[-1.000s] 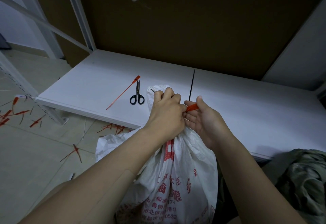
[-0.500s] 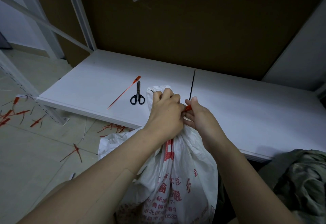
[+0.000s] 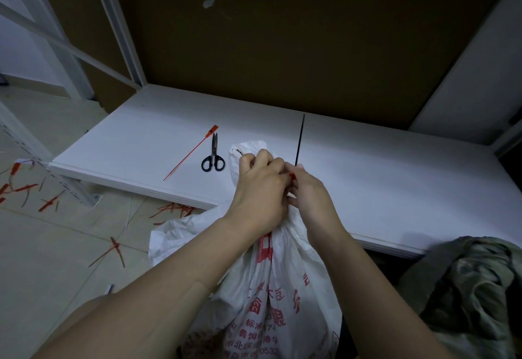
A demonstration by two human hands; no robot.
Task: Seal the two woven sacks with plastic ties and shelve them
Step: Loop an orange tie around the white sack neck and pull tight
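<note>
Neck bunched: left hand (image 3: 260,189) clenches gathered mouth of upright woven sack (image 3: 276,288), on floor (image 3: 56,245) against shelf (image 3: 381,189) front edge; right hand (image 3: 310,197) pinches red plastic tie (image 3: 292,175) at neck's right side, touching left knuckles; tie mostly hidden, axis unclear.

crinkled woven-plastic sack (image 3: 271,288), faintly shiny; smooth matt white shelf (image 3: 141,138); scissors (image 3: 213,151) of dull metal with glossy black plastic handles; thin red plastic tie (image 3: 189,153); smooth tiled floor (image 3: 56,245).
</note>
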